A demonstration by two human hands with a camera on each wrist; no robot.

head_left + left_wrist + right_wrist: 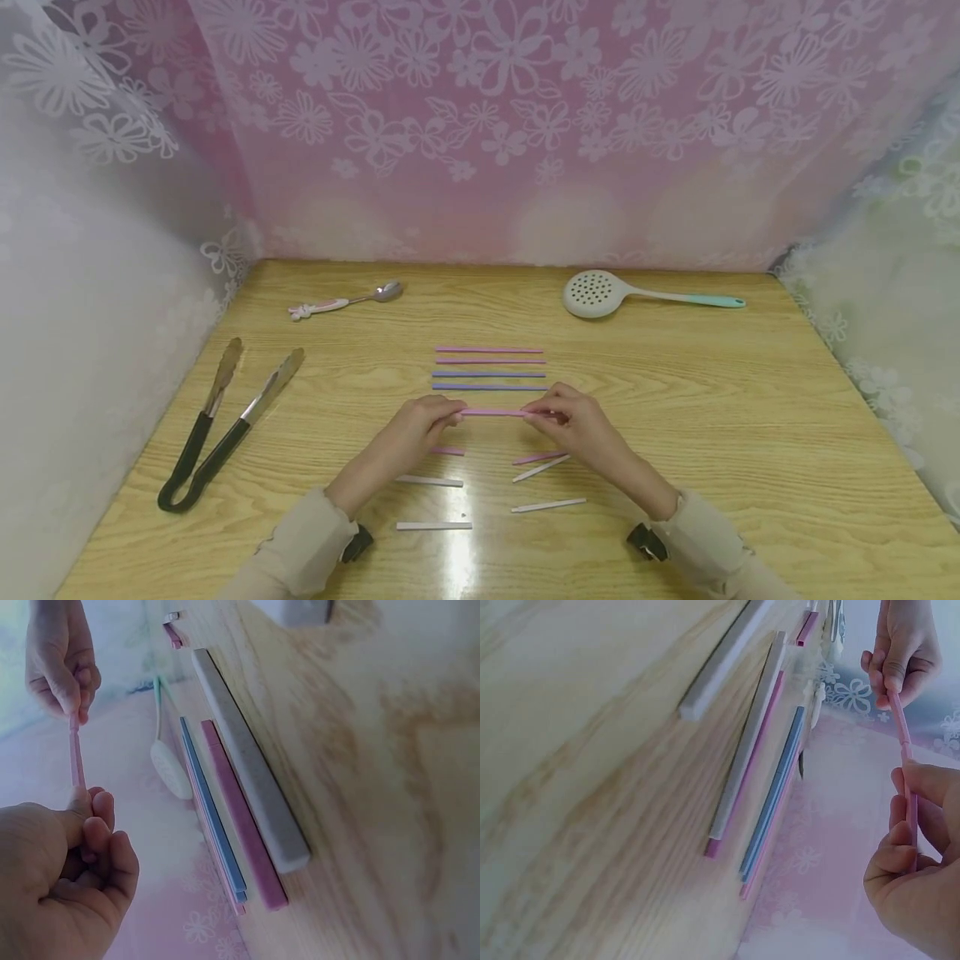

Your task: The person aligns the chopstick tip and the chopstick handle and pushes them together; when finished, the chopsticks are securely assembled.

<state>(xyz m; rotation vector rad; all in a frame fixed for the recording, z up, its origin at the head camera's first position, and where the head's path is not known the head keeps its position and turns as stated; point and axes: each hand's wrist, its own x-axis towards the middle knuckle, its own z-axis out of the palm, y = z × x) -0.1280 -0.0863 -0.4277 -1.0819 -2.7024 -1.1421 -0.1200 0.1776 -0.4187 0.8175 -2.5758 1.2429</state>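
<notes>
Between both hands, raised above the table, is a pink chopstick (492, 412), roughly level, with a joint line visible along it in the right wrist view. My left hand (425, 421) pinches its left end between thumb and fingers. My right hand (573, 421) grips the other end, its fingers curled round it. Just beyond the hands lie two pink chopsticks (489, 362) and two blue chopsticks (489, 375), side by side. Below the hands are short chopstick halves: a pink half (448, 452) and white halves (435, 526) on the left, a pink half (536, 458) and white halves (548, 505) on the right.
Black-handled metal tongs (202, 450) lie spread at the left. A spoon (386, 292) with a pink-and-white handle lies at the back left, a slotted skimmer (592, 293) at the back right. Flowered cloth (510, 150) hangs behind the wooden table (750, 400) and at both sides.
</notes>
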